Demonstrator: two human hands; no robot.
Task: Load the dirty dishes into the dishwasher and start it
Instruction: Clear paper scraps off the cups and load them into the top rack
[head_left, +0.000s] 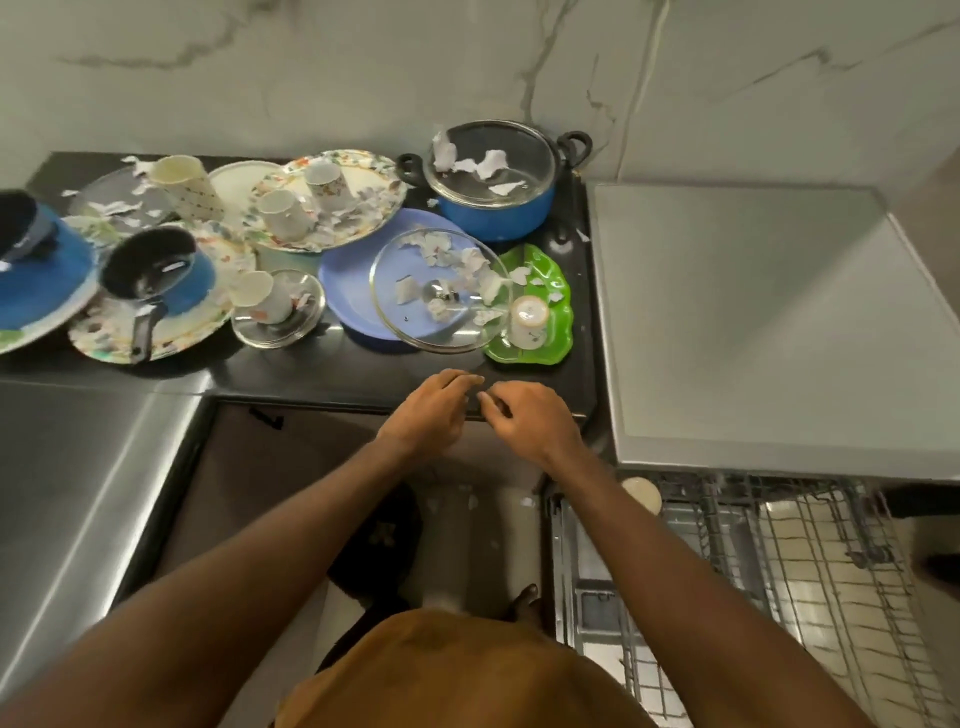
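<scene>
Head view: both hands hovered over the front edge of the black counter. Left hand and right hand were nearly fingertip to fingertip, fingers loosely curled, nothing visibly held. Dirty dishes crowded the counter. Nearest was a glass lid, lying tilted across a purple plate and a green tray, with paper scraps on it. A blue pot sat behind, near the wall. Dishwasher rack stood pulled out at lower right, with what looked like a pale cup in its corner.

Judgement: the lid is stiff, fairly light, slick and breakable, and perched unevenly, so it could slide. Best hold looked like the centre knob, or opposite rim points with both hands, kept level or the scraps spill. A small cup stood just beside the rim.
</scene>
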